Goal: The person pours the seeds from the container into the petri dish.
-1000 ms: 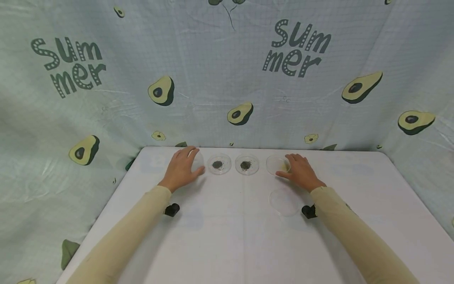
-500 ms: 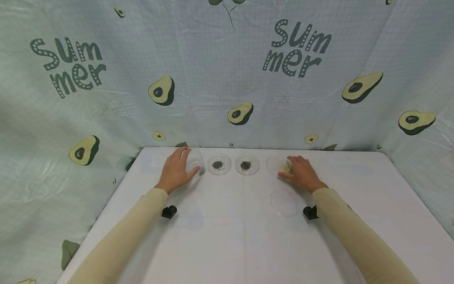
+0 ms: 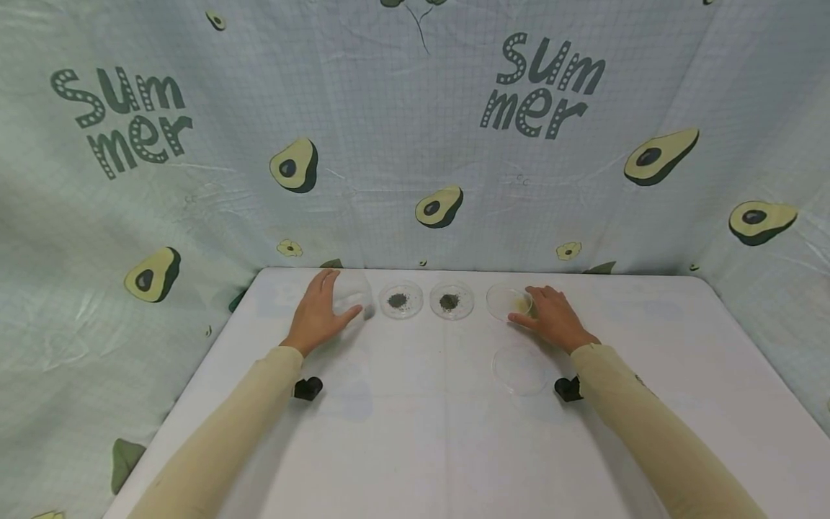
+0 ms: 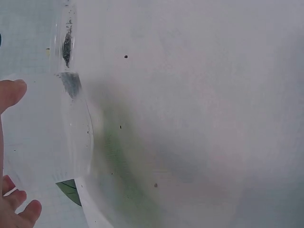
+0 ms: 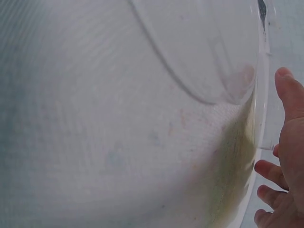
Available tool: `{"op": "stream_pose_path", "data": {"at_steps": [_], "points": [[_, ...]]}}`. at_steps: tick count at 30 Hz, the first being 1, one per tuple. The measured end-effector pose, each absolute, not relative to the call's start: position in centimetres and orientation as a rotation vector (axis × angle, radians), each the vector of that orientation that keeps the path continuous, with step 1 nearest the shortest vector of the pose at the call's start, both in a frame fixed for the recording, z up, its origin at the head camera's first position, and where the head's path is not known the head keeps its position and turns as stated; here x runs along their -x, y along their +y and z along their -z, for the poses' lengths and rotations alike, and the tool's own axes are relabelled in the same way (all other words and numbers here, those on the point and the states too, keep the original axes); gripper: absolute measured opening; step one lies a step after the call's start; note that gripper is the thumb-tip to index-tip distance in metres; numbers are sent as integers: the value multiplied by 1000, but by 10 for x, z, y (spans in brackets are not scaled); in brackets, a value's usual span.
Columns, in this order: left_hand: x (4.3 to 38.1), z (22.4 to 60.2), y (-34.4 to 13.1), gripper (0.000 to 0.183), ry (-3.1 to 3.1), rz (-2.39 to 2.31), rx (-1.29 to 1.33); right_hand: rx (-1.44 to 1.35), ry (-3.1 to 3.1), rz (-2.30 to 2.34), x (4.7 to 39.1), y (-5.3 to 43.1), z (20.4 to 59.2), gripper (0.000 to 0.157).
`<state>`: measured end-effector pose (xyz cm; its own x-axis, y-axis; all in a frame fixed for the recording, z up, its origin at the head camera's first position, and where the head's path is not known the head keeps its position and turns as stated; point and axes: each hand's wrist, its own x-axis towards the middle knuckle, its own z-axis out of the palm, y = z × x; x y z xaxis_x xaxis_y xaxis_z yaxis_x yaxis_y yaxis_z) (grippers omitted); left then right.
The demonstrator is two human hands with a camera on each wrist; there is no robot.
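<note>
In the head view, my left hand (image 3: 319, 310) is beside a clear petri dish (image 3: 352, 294) at the back left, fingers and thumb spread. A small grey patch shows at that dish's right edge. The left wrist view has the thumb (image 4: 12, 92) overlapping the clear dish (image 4: 78, 133), with the other fingertips lower down. At the right end of the row, my right hand (image 3: 552, 316) spreads around the near right side of a petri dish (image 3: 501, 303) with yellowish contents. Its thumb (image 5: 286, 85) is close to the rim in the right wrist view.
Between the hands stand two petri dishes, one with dark grey bits (image 3: 398, 300), the other with dark green bits (image 3: 449, 302). A clear round lid (image 3: 521, 370) lies on the white table (image 3: 415, 440) before the right dish. Patterned cloth (image 3: 363, 144) hangs behind.
My left hand has moved left from the left dish, its fingers spreading wider and uncovering more of it. The right hand has shifted slightly right. The dishes and lid look unmoved.
</note>
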<state>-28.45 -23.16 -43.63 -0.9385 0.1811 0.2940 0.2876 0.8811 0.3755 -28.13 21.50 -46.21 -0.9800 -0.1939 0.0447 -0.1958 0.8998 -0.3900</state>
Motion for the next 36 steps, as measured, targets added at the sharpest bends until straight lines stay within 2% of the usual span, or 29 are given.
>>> {"op": "stream_pose_path", "data": {"at_steps": [11, 30, 36], "points": [[286, 438, -233, 103, -2935, 766, 234, -287, -3087, -671, 284, 215, 462, 82], [286, 430, -226, 103, -2942, 883, 201, -317, -3130, -760, 289, 216, 462, 85], [289, 428, -221, 104, -2902, 886, 219, -282, -3159, -791, 292, 217, 462, 92]]}}
